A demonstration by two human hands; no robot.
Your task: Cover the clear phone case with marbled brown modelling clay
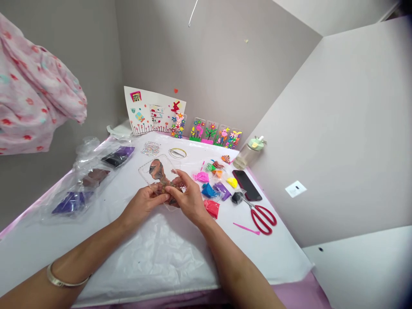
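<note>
Over the middle of the table, a clear phone case is held tilted between my two hands. Marbled brown, orange and black clay lies on it, a rounded blob at the top with a narrow neck running down. My left hand grips the lower left edge, its thumb on the lower clay. From the right, my right hand closes around the other edge, and its thumb presses the clay near the middle. Fingers cover much of the lower clay and the underside of the case.
Right of my hands are bagged clay pieces, scissors, a pink tool, a phone and a bottle. Bagged clay lies left. Behind are rhinestones, a bangle and decorated cases.
</note>
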